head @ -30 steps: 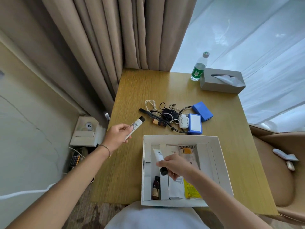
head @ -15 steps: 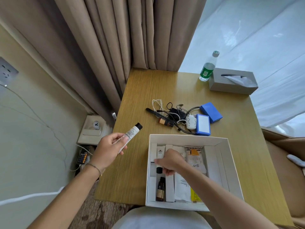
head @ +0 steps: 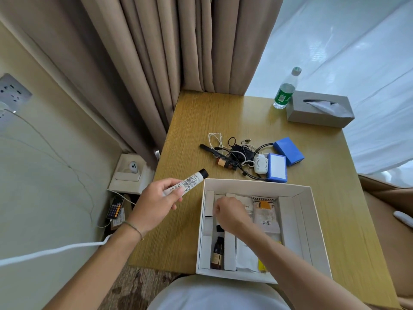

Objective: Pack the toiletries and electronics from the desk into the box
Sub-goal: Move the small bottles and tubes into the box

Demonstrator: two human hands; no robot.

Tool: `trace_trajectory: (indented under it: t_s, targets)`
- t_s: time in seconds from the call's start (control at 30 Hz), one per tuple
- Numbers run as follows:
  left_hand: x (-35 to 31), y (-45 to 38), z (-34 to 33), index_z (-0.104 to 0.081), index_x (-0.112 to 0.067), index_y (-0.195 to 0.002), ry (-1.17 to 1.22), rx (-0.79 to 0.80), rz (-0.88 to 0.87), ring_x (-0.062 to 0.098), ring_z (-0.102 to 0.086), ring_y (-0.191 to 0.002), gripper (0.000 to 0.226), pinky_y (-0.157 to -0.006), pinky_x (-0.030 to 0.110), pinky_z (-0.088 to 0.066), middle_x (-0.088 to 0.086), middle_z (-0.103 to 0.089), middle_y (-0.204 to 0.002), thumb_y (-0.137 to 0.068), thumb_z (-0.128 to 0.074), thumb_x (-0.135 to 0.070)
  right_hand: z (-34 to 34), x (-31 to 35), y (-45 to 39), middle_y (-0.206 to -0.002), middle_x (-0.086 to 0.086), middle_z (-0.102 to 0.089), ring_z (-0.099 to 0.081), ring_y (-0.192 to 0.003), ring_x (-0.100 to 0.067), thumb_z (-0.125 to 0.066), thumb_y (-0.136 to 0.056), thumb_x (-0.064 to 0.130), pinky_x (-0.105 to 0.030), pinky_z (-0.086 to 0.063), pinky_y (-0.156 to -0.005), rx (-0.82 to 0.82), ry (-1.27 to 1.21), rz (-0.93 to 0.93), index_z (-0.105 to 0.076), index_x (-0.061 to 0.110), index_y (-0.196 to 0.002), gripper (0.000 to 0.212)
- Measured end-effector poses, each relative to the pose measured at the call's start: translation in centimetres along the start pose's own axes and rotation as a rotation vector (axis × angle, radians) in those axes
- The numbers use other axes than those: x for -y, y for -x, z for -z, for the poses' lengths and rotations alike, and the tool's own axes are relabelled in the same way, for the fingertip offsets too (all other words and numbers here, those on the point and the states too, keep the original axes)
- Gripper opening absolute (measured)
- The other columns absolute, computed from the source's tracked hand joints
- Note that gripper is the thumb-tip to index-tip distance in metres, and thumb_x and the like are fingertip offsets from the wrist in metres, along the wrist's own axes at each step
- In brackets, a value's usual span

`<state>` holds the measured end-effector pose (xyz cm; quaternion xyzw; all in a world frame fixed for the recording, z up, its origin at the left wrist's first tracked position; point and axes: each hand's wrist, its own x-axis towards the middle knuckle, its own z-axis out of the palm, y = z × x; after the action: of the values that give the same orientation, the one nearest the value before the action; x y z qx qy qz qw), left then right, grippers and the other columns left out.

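Note:
My left hand (head: 156, 198) grips a white tube with a black cap (head: 194, 179) above the desk, left of the white box (head: 257, 184). My right hand (head: 230, 212) is inside the box with its fingers curled over the upper end of a second white tube, whose black cap (head: 220, 228) shows below the hand in a narrow left slot. A brown bottle (head: 217, 253) lies in the same slot, and sachets (head: 266, 211) lie in the middle. Behind the box sit tangled cables (head: 239, 153), a black comb (head: 214, 152), a white charger (head: 260, 165) and two blue packs (head: 277, 167).
A water bottle (head: 285, 90) and a grey tissue box (head: 319, 109) stand at the desk's far right. Curtains hang behind the desk. A tan chair (head: 391, 220) is at the right. A phone (head: 115, 206) lies on the floor at the left.
My right hand has lowered the second white tube into the box's left slot and moved up along it. My left hand has stayed beside the box with its tube.

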<state>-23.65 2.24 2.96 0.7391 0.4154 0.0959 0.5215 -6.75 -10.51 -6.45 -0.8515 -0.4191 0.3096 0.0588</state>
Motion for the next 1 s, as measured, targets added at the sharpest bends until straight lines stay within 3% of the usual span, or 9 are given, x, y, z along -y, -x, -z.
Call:
trace_trajectory:
  t_s: [0.1, 0.2, 0.27, 0.33, 0.5, 0.6, 0.7, 0.83, 1.0]
  targets:
    - [-0.6, 0.2, -0.2, -0.074, -0.032, -0.103, -0.012, 0.035, -0.017, 0.004, -0.063, -0.062, 0.011, -0.062, 0.023, -0.053, -0.002, -0.074, -0.078, -0.094, -0.067, -0.031, 1.4, -0.6, 0.3, -0.077, -0.005, -0.072, -0.066, -0.069, -0.018, -0.051, -0.098, 0.009, -0.033, -0.054, -0.062, -0.019, -0.472, -0.04, -0.073, 0.008, -0.092, 0.022]
    - [-1.5, 0.2, -0.7, -0.077, -0.027, -0.096, -0.029, 0.077, -0.046, 0.008, -0.063, -0.062, 0.008, -0.066, 0.037, -0.055, 0.001, -0.073, -0.074, -0.091, -0.071, -0.028, 4.1, -1.3, 1.1, -0.073, -0.012, -0.072, -0.067, -0.063, -0.021, -0.051, -0.104, 0.021, -0.033, -0.053, -0.061, 0.094, -1.098, -0.076, -0.07, 0.003, -0.1, 0.027]
    - [-2.1, 0.1, -1.2, -0.078, -0.025, -0.094, -0.038, 0.099, -0.066, 0.012, -0.063, -0.062, 0.008, -0.065, 0.04, -0.055, 0.002, -0.073, -0.072, -0.09, -0.073, -0.029, 5.8, -1.9, 1.8, -0.078, -0.017, -0.074, -0.071, -0.068, -0.026, -0.047, -0.105, 0.033, -0.031, -0.054, -0.061, 0.191, -1.271, -0.02, -0.07, 0.005, -0.104, 0.037]
    - [-2.7, -0.1, -1.8, -0.077, -0.024, -0.093, -0.045, 0.114, -0.075, 0.012, -0.065, -0.062, 0.01, -0.065, 0.04, -0.057, 0.001, -0.074, -0.073, -0.089, -0.074, -0.032, 6.7, -2.3, 2.6, -0.083, -0.017, -0.074, -0.071, -0.072, -0.027, -0.05, -0.104, 0.037, -0.028, -0.056, -0.06, 0.242, -1.267, 0.047, -0.073, 0.009, -0.102, 0.036]
    - [-3.2, -0.5, -3.5, -0.076, -0.023, -0.09, -0.096, 0.195, -0.073, 0.01, -0.071, -0.071, 0.012, -0.069, 0.029, -0.057, -0.004, -0.077, -0.077, -0.089, -0.074, -0.035, 6.9, -3.6, 4.2, -0.085, -0.016, -0.072, -0.07, -0.074, -0.022, -0.071, -0.093, 0.021, -0.023, -0.057, -0.061, 0.263, -1.421, 0.044, -0.077, 0.012, -0.098, 0.012]
    - [-3.0, -0.6, -3.9, -0.076, -0.025, -0.081, -0.201, 0.212, -0.098, 0.007, -0.069, -0.074, 0.015, -0.073, 0.03, -0.057, -0.008, -0.075, -0.077, -0.091, -0.07, -0.035, 6.8, -4.4, 4.5, -0.08, -0.014, -0.067, -0.065, -0.068, -0.018, -0.08, -0.08, 0.026, -0.023, -0.055, -0.063, 0.244, -1.555, 0.007, -0.078, 0.008, -0.096, 0.024]
    - [-2.3, -0.6, -3.9, -0.073, -0.028, -0.079, -0.244, 0.165, -0.105, 0.001, -0.064, -0.07, 0.016, -0.074, 0.028, -0.056, -0.014, -0.071, -0.073, -0.093, -0.067, -0.034, 6.6, -5.1, 4.2, -0.075, -0.01, -0.059, -0.057, -0.062, -0.014, -0.077, -0.085, 0.025, -0.026, -0.051, -0.066, 0.133, -1.582, -0.061, -0.076, 0.004, -0.102, 0.028]
    - [-1.2, -0.6, -3.7, -0.071, -0.034, -0.091, -0.268, 0.099, -0.1, 0.002, -0.064, -0.076, 0.006, -0.07, 0.022, -0.052, -0.014, -0.069, -0.081, -0.094, -0.065, -0.033, 6.5, -5.2, 3.7, -0.062, -0.001, -0.061, -0.058, -0.057, -0.014, -0.07, -0.094, 0.026, -0.025, -0.051, -0.059, -0.028, -1.339, -0.069, -0.078, 0.022, -0.083, 0.014]
    - [0.0, -0.5, -3.7, -0.065, -0.038, -0.098, -0.284, 0.073, -0.03, 0.002, -0.064, -0.074, 0.017, -0.067, 0.02, -0.053, -0.011, -0.068, -0.079, -0.086, -0.075, -0.031, 5.6, -4.4, 2.8, -0.059, 0.002, -0.063, -0.057, -0.056, -0.012, -0.074, -0.089, 0.029, -0.023, -0.049, -0.054, -0.102, -1.03, -0.058, -0.074, 0.009, -0.087, 0.02]
